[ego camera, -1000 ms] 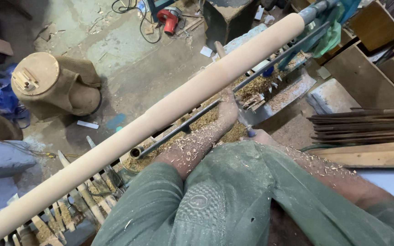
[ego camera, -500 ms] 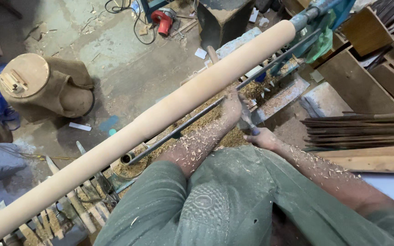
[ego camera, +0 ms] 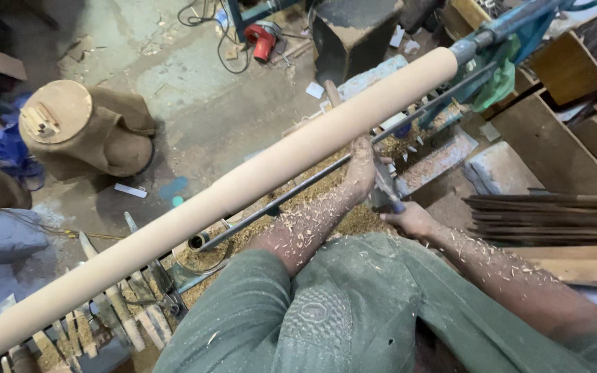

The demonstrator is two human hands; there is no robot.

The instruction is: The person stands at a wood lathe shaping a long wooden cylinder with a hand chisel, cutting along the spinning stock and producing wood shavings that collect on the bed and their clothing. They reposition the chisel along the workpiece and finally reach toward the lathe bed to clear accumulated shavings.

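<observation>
A long pale round wooden pole (ego camera: 243, 186) runs diagonally from lower left to upper right, mounted on a lathe. My left hand (ego camera: 362, 166) rests against the pole's near side, gripping the blade end of a turning chisel (ego camera: 385, 188). My right hand (ego camera: 412, 220) holds the chisel's handle end just behind. Both forearms are dusted with wood shavings. A thin metal tool rest bar (ego camera: 278, 204) runs under the pole.
A wooden stump block (ego camera: 77, 128) stands on the floor at left. A red power tool (ego camera: 264, 38) with cables lies at the top. Dark wooden strips (ego camera: 547, 217) are stacked at right. Shavings cover the lathe bed (ego camera: 354, 214). Turned wooden pieces (ego camera: 119, 318) lie lower left.
The view has shifted slightly. Both hands stay on the chisel against the pole, at about the same spot along it.
</observation>
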